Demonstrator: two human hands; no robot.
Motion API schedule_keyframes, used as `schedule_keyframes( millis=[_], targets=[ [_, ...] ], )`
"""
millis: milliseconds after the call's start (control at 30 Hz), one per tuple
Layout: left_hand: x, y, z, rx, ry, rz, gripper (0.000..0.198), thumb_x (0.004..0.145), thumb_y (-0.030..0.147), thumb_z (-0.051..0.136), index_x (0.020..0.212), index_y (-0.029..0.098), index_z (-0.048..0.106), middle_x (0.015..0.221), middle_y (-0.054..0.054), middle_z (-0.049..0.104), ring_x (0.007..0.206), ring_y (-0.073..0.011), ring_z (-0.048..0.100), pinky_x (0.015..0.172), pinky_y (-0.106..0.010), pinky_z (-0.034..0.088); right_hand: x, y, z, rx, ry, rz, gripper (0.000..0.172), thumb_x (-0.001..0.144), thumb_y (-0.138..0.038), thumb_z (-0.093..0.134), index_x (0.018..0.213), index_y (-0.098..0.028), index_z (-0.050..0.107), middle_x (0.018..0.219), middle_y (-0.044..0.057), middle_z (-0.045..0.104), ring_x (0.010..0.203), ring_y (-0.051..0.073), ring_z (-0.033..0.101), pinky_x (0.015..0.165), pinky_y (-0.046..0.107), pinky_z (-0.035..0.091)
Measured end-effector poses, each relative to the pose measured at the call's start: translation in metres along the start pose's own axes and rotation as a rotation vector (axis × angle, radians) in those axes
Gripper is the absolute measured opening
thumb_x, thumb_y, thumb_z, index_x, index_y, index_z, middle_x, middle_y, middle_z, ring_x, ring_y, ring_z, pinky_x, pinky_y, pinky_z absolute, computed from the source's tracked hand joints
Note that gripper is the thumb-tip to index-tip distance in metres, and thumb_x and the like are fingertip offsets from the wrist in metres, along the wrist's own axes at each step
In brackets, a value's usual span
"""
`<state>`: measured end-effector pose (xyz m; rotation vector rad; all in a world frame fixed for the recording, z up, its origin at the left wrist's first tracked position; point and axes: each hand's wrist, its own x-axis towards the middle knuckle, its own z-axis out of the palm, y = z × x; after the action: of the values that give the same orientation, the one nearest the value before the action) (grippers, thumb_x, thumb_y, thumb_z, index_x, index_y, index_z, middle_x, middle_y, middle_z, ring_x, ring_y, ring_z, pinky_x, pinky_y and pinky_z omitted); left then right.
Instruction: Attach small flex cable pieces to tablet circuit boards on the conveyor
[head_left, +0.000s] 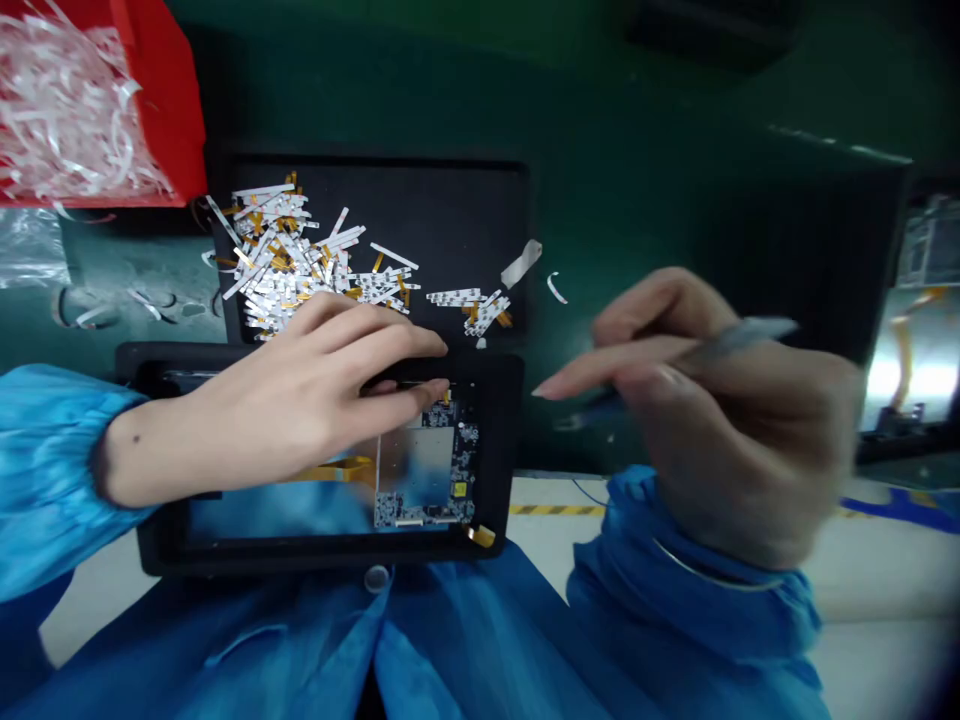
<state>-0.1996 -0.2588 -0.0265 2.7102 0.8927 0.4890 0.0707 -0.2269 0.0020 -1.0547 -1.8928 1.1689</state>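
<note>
1. The circuit board [424,465] lay flat inside a black rectangular frame [315,555], near the frame's right side. Its middle carried a shiny square shield, and an amber ribbon [337,470] ran from its left edge, partly under the left hand. Lying in the frame, the board seemed to be kept from sliding.
2. The left hand [300,400] reached across the frame with its fingers extended and close together. Its fingertips [439,390] came down at the board's upper edge, apparently to steady it. A thin dark item showed there, but I could not tell whether they pinched it or merely rested there.
3. The right hand [735,430], blurred and raised just beside the frame, was curled around a slim blue-and-grey pen-like tool [731,340]. Its grip kept the tool's tip clear of the board.
4. Beyond the frame, a heap of white strips with amber tails [285,260] lay on a black tray [450,220], within easy reach of the left hand. A smaller cluster [484,312] sat to its right.
5. Farther off, a red bin [169,110] held shredded white film [60,110], apparently kept apart from the strips.
</note>
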Motion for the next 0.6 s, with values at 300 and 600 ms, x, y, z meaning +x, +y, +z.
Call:
schedule_keyframes(
  millis=[300, 600],
  targets=[
    [0.01, 0.004, 0.0, 0.117, -0.015, 0.047, 0.029, 0.102, 0.015, 0.038, 0.106, 0.018, 0.067, 0.131, -0.015, 0.061, 0.111, -0.0289, 0.061, 0.089, -0.046, 0.049, 0.008, 0.018, 0.029, 0.379, -0.018, 0.243, 0.023, 0.087, -0.018, 0.077, 0.097, -0.026, 0.058, 0.085, -0.004, 0.068, 0.067, 0.016, 0.072, 0.049, 0.023, 0.06],
    [0.013, 0.004, -0.001, -0.013, -0.023, -0.003, 0.025, 0.1, 0.015, 0.045, 0.103, 0.02, 0.07, 0.13, -0.011, 0.063, 0.114, -0.0296, 0.062, 0.094, -0.048, 0.049, 0.008, 0.019, 0.026, 0.437, 0.008, 0.216, 0.026, 0.083, -0.013, 0.08, 0.095, -0.022, 0.058, 0.08, -0.001, 0.071, 0.06, 0.017, 0.072, 0.044, 0.023, 0.059]
  ],
)
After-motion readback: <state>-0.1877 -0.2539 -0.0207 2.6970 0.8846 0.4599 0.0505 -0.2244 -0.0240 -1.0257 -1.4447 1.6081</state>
